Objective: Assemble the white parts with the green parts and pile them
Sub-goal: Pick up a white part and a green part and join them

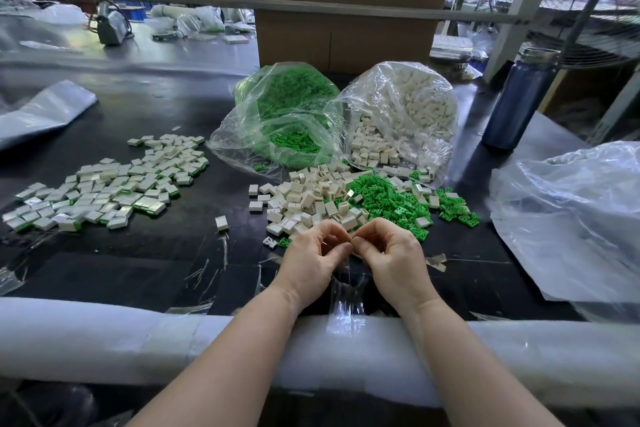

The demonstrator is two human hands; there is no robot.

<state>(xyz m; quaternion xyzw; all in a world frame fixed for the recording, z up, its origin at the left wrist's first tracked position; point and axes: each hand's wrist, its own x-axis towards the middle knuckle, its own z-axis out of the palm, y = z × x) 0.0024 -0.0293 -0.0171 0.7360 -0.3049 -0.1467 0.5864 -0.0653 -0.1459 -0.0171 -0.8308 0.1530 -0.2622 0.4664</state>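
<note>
Together, curled hands (pixel 349 246) meet beside blocky white parts (pixel 304 198) and green parts (pixel 388 199).

Head view, looking down, close over table (pixel 145 263)

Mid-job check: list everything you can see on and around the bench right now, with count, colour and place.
Assembled white-and-green plastic blocks: many, bench left, spread pile.
Loose white plastic housings: many, bench centre.
Loose green plastic inserts: many, right of the housings.
Clear bag of green inserts: one, behind centre, open.
Clear bag of white housings: one, beside it, open.
Dark blue bottle: one, upright, far right.
Brown cardboard box: one, behind the bags.
Crumpled clear plastic sheet: one, bench right.
White foam edge pad: one, near edge.
Left hand: fingers curled, fingertips meeting the right's.
Right hand: same; held part hidden.
</note>
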